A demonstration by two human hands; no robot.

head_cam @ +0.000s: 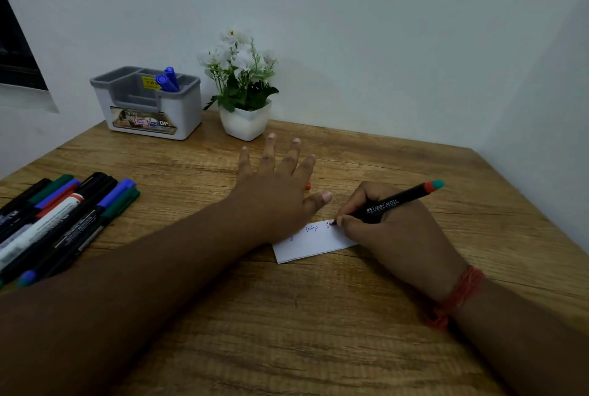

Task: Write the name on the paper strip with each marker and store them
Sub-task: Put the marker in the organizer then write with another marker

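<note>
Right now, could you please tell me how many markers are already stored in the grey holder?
2: both blue-capped markers stand together, leaning, in the right-hand compartment of the holder at the back left of the table; any shorter one inside would be hidden.

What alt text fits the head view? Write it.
The right hand writes on a paper strip with a black marker while the left hand lies open beside it. More markers lie left; two blue ones stand in the organizer.

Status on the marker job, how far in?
Early. Done: two blue markers stand in the organizer. In hand: right hand writes with a black marker on the paper strip, left hand pressing it. Left: the marker pile.
</note>
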